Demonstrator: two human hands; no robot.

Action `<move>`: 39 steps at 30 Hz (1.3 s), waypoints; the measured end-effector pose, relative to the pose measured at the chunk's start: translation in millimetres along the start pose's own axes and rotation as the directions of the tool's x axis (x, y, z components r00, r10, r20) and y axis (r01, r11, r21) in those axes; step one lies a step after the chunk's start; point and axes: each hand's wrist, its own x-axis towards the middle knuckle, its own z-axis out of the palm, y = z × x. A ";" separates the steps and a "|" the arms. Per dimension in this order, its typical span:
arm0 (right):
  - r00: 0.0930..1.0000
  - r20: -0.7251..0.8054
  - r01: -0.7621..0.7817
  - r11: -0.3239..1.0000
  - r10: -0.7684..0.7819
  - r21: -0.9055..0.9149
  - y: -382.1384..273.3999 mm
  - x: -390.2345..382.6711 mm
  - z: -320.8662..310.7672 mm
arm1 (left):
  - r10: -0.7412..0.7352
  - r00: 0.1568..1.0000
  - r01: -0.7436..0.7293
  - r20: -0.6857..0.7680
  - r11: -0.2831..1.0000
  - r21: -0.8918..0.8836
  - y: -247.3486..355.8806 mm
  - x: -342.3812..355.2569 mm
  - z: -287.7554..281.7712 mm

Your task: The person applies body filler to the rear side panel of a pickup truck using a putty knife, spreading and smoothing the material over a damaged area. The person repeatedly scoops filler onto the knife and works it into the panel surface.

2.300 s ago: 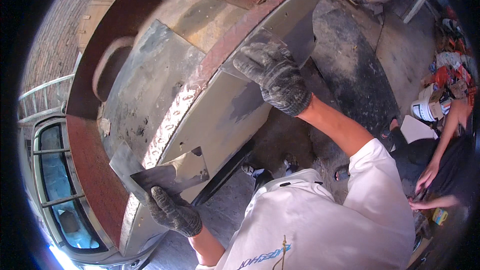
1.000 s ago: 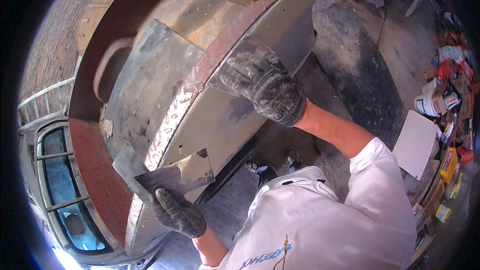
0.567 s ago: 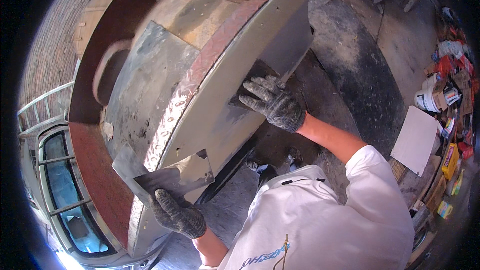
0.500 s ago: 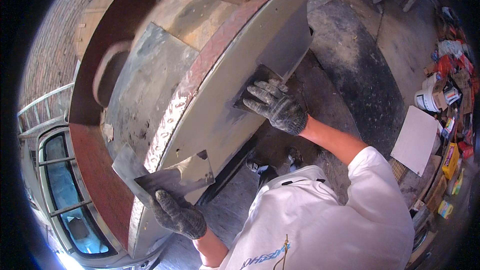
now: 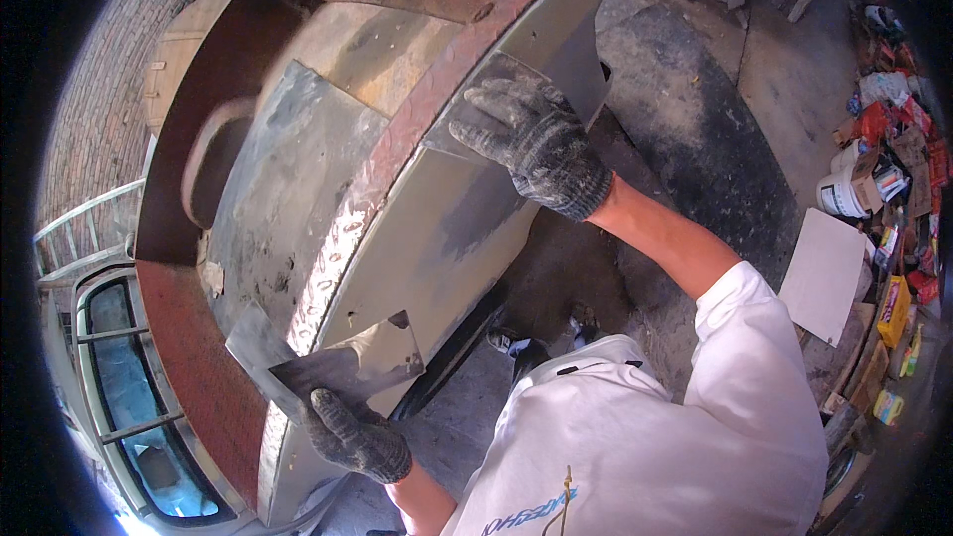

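Note:
My right hand [image 5: 531,139], in a dark knitted work glove, lies with its fingers spread over a thin, dark rectangular spreader [image 5: 449,139]. The spreader rests against the outer side of a large grey-beige vehicle body panel [image 5: 397,228], near its upper edge. A dark grey smear [image 5: 483,206] marks the panel below it. Lower left, my gloved left hand [image 5: 355,437] grips a flat metal plate [image 5: 372,352] bearing dark grey paste, its thumb on top and the other fingers mostly hidden. A second greyish sheet [image 5: 260,347] sticks out beside that plate.
The panel's reddish-brown rim [image 5: 437,89] runs diagonally, with the hollow body interior beyond. A vehicle with windows [image 5: 129,367] stands at left. Along the right lie a white board [image 5: 824,273], a white bucket [image 5: 842,196] and clutter. A dark sheet [image 5: 695,119] covers part of the floor.
My right hand has moved up and left across the panel with the spreader, toward the rim, uncovering the grey smear. My left hand and its plate have stayed nearly still.

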 end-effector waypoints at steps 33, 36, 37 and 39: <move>1.000 0.000 -0.008 1.000 0.008 0.020 -9.4 -7.9 -9.8 | 0.139 0.962 -0.174 0.234 0.976 0.133 -39.5 29.7 -23.4; 0.995 0.094 -0.011 0.999 0.014 -0.034 -5.9 7.9 -15.6 | 0.078 0.972 -0.111 0.221 0.984 0.139 -44.5 33.9 -24.4; 0.992 0.127 -0.013 0.998 0.020 -0.055 -4.0 9.5 -17.2 | 0.008 0.975 -0.033 0.221 0.993 0.110 -46.2 34.6 -24.6; 0.987 0.159 0.010 0.998 0.000 -0.063 -0.7 10.2 -17.4 | -0.074 0.980 0.028 0.183 0.970 0.241 -48.6 33.6 -24.9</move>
